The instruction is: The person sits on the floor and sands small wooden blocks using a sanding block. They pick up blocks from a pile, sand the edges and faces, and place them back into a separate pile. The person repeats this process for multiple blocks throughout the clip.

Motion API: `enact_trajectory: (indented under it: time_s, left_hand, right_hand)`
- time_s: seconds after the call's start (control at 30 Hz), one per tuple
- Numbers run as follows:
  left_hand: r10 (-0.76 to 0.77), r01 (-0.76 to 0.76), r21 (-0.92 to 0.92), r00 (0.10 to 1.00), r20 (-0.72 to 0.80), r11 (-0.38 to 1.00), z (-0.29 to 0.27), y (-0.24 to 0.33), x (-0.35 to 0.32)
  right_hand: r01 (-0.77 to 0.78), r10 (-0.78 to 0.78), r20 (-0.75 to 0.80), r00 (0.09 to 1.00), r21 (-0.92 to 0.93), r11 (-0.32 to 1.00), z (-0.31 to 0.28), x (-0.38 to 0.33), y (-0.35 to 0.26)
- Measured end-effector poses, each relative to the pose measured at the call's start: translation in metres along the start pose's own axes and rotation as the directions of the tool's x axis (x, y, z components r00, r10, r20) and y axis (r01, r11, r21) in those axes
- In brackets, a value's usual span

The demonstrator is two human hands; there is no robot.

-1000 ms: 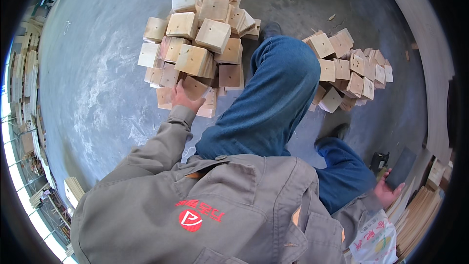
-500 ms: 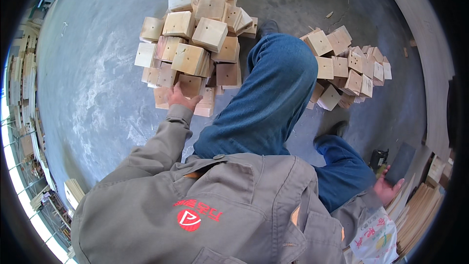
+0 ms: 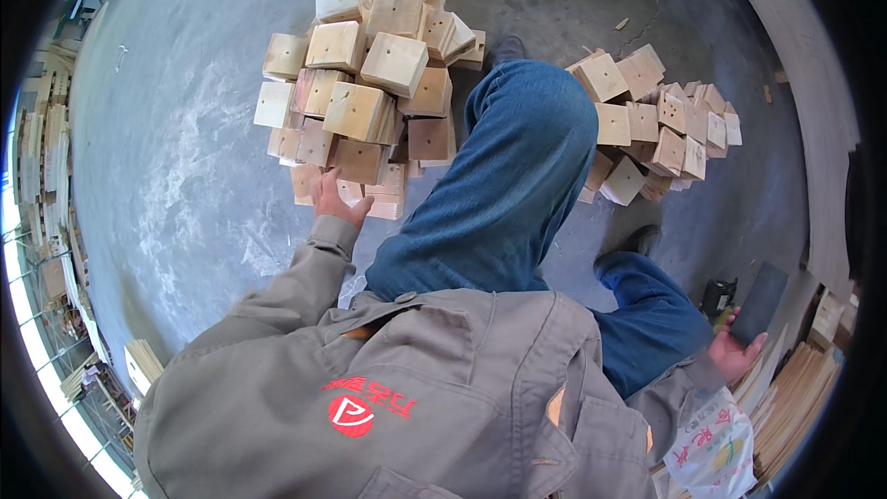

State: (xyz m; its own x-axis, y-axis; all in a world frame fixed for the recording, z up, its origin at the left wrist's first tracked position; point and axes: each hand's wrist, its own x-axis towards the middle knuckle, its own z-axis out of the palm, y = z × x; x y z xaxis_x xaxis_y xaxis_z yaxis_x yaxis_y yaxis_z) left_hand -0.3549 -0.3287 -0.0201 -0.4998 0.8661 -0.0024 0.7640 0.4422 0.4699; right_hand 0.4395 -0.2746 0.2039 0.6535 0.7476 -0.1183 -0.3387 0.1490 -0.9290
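The left hand [image 3: 334,200] reaches out to the foot of the near pile of wooden blocks [image 3: 374,83], fingers spread and resting against a low block [image 3: 356,164]; it seems to touch rather than grip, though the view is too small to be sure. Half a second ago it sat at nearly the same spot, so it has barely shifted. The right hand [image 3: 736,351] is back by the person's hip, closed on a flat dark board [image 3: 759,303], as before. Between them the bent knee in blue jeans [image 3: 517,176] covers the grey concrete floor [image 3: 185,157]. A second pile of blocks [image 3: 661,125] lies beyond the knee, to the right.
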Motion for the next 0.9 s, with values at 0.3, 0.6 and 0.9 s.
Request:
enact_trajectory:
  time_s: [0.3, 0.6, 0.9]
  left_hand:
    - [-0.151, 0.259, -0.221, 0.899, 0.411, 0.940, 0.046, -0.030, -0.038]
    - [0.108, 0.116, -0.421, 0.875, 0.471, 0.900, 0.078, -0.031, 0.011]
    - [0.152, 0.327, -0.657, 0.813, 0.562, 0.679, 0.078, -0.014, 0.056]
  right_hand:
    - [-0.011, 0.009, 0.041, 0.999, 0.039, 0.999, -0.006, -0.004, 0.000]
    - [0.004, -0.005, 0.004, 1.000, 0.118, 0.993, 0.011, -0.016, 0.002]
    - [-0.017, 0.014, 0.036, 0.999, 0.090, 0.996, 0.010, -0.026, -0.001]
